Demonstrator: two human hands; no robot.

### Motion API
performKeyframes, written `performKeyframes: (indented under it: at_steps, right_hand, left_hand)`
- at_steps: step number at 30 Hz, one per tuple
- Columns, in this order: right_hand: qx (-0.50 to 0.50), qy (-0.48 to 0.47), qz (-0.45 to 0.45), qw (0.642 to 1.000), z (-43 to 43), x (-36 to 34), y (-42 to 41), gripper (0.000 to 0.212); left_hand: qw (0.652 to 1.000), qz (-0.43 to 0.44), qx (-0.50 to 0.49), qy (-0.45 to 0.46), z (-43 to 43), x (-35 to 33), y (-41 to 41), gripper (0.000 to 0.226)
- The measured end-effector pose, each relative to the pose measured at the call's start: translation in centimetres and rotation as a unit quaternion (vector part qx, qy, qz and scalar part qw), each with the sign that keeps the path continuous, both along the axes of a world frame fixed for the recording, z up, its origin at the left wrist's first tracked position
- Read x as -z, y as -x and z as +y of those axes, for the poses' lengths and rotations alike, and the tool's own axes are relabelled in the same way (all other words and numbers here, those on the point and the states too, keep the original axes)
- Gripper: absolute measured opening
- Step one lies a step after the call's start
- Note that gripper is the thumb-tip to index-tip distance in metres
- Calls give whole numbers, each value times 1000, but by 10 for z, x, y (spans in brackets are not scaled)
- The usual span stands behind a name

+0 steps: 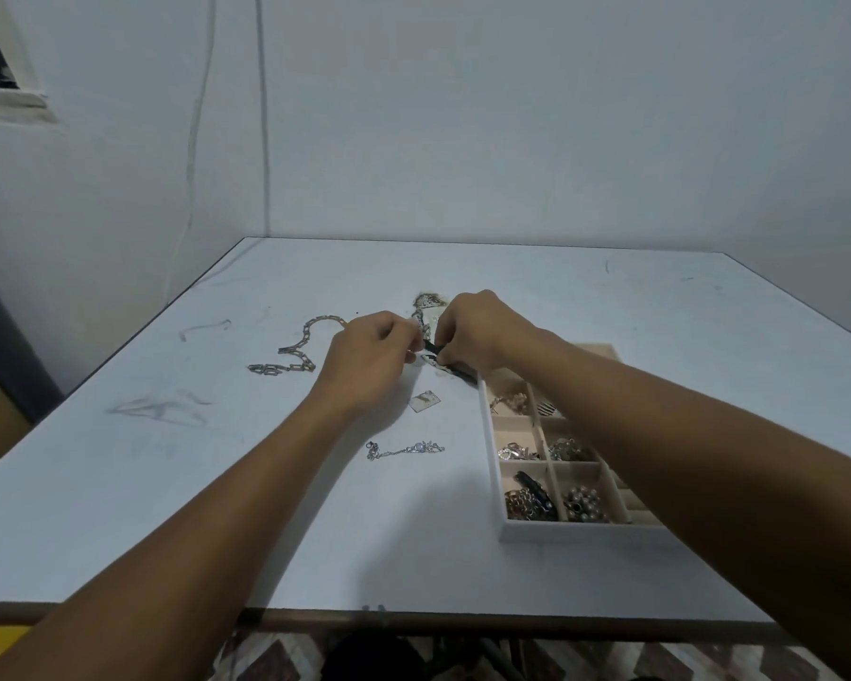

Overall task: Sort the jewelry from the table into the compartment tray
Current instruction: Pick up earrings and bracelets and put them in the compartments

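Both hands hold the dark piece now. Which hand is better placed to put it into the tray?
Probably the right hand: it pinches the dark piece, and the compartment tray lies just beside it, under its forearm. The left hand would have to cross over.

Matt, pale table top (610, 297), smooth but scuffed with grey marks, with a dark wood-look edge at six o'clock. At ten o'clock the chunky link chain (296, 349) gleams: polished metal. Near the centre lie a fine silvery chain (404, 450), bright metal too, and a small glossy square tag (424, 401). At four o'clock, the tray (561, 530): matt white walls, cream lining that looks like soft cloth. The dark strap (455, 370) at twelve looks matt.
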State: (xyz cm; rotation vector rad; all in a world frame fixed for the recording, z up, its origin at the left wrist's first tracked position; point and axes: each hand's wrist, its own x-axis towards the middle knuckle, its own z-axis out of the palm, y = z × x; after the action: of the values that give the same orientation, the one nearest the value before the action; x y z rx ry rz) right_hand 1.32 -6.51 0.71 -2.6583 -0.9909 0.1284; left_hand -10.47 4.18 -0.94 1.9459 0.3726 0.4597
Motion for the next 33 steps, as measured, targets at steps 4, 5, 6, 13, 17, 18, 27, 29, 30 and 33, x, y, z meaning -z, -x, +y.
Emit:
performKeyframes:
  at_steps: [4, 5, 6, 13, 17, 18, 27, 29, 30, 33]
  right_hand:
    - [-18, 7, 1, 1000, -2, -2, 1, 14]
    - [-17, 2, 2, 1000, -3, -3, 0, 11]
    - [-13, -11, 3, 1000, -5, -3, -2, 11]
    - [6, -101, 4, 995, -46, -22, -9, 8]
    - [21, -76, -18, 997, -90, -26, -13, 9]
    - [28, -74, -20, 997, -101, -27, -14, 12]
    - [58, 21, -29, 998, -157, -16, -15, 9]
    - [59, 27, -35, 997, -162, -12, -16, 12]
    - [60, 25, -37, 997, -164, -10, -17, 14]
    - [49, 35, -51, 997, -165, -7, -18, 16]
  left_hand:
    - [1000, -6, -1, 0, -7, -1, -2, 25]
    - [1000, -8, -1, 2, -9, -1, -2, 25]
    - [1000, -10, -1, 4, -11, -1, -2, 25]
    - [996, -15, 24, -83, -33, 10, 2, 15]
    - [979, 12, 67, -190, -57, 15, 3, 33]
    - [975, 14, 71, -209, -61, 16, 3, 37]
    - [948, 53, 90, -300, -64, 23, 3, 24]
    - [940, 55, 94, -324, -65, 23, 4, 24]
    - [937, 56, 97, -332, -65, 22, 4, 25]
    - [932, 57, 103, -342, -65, 21, 6, 30]
